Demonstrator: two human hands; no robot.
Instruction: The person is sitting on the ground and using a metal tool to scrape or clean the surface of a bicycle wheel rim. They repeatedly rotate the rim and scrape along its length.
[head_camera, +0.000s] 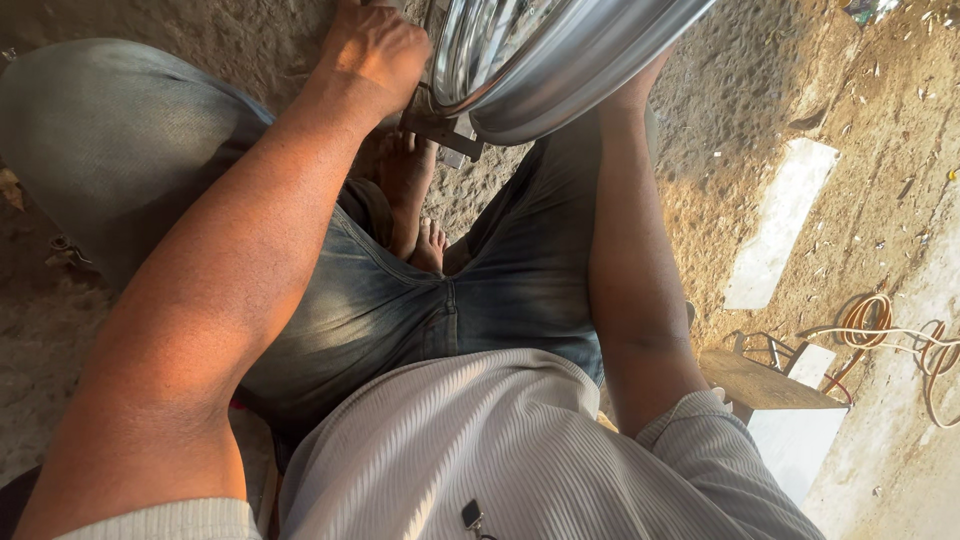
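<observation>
A shiny metal rim (560, 55) fills the top middle of the view, curved and polished, its upper part cut off by the frame edge. It sits over the person's lap, above the jeans (500, 290), and a dark bracket (440, 128) shows at its lower left edge.

The left hand (375, 45) rests against the rim's left side, just above the bracket. Its knuckles face the camera and the fingers curl inward and closed, though what they grip is hidden behind the hand. The left forearm runs down from there to the lower left corner.

The right hand (640, 85) is at the rim's lower right edge, touching it from beneath. Most of it is hidden by the rim, so I cannot tell whether its fingers are open or closed. The right forearm drops straight down from the rim toward a ribbed white shirt (500, 450).

Below the rim, between the knees, two bare feet (410, 200) are crossed on the dirt floor (720, 90).

Right of the rim, well apart from it, a pale slab (780, 225) lies on the floor. Further down to the right stands a small wooden stool (765, 385), and beyond it lie coils of orange and white hose (900, 335).
</observation>
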